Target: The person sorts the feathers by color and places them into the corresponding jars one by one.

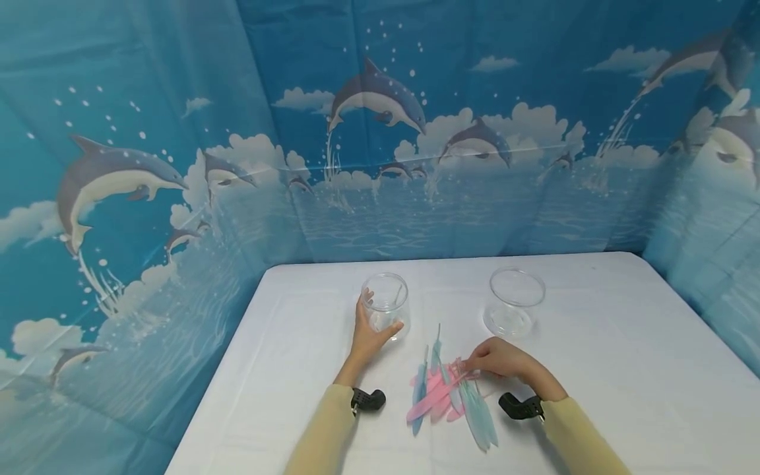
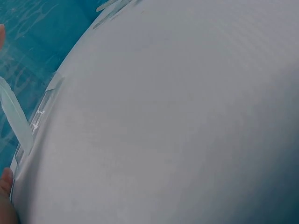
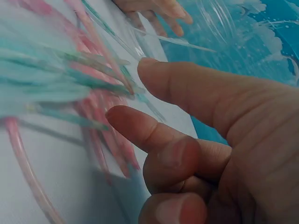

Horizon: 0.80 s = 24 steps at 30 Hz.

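Clear glass jar (image 1: 386, 320) stands upright on the table's left part; my left hand (image 1: 368, 336) grips its side, thumb in front and fingers at the left. A pale feather (image 2: 17, 116) shows at the jar in the left wrist view; a thin quill shows inside it from the head view. My right hand (image 1: 501, 359) is over the quill ends of a loose pile of pink feathers (image 1: 438, 400), blue feathers (image 1: 419, 396) and green feathers (image 1: 478, 417). In the right wrist view the thumb and index finger (image 3: 135, 126) are apart beside the quills, other fingers bent.
A second, wider clear jar (image 1: 514, 305) stands upright behind my right hand. The white table (image 1: 600, 316) has its back edge against a blue dolphin-print curtain (image 1: 415, 224), which also hangs along both sides.
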Tool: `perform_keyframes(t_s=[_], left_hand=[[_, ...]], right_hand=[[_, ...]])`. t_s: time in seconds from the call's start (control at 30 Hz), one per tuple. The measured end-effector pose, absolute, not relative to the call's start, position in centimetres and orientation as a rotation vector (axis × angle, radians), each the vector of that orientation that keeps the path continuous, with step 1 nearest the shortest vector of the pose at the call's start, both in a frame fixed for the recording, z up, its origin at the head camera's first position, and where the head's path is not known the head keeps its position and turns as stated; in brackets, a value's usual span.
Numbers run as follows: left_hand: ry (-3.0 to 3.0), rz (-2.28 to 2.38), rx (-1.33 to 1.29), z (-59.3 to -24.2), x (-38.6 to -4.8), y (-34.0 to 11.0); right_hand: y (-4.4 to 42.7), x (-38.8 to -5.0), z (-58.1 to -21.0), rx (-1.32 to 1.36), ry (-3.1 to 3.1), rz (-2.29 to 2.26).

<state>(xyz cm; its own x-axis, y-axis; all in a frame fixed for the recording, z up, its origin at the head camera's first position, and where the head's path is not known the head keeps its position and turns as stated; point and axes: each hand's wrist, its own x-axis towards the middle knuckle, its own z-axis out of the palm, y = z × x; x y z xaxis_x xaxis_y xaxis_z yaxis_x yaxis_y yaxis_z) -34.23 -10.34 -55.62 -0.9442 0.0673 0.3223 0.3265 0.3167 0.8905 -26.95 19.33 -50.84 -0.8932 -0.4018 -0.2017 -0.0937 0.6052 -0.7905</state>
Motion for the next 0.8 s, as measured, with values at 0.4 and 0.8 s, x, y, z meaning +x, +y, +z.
perform_keyframes(t_s=[0.4, 0.8], left_hand=[[-2.350, -1.678, -0.372, -55.9, -33.8, -10.2], [-2.360, -1.657, -0.382, -55.7, -34.2, -10.4]], right_hand=[[18.0, -26.7, -51.4, -0.325, 2.518, -1.149], [19.1, -27.1, -50.1, -0.309, 2.488, -1.270]])
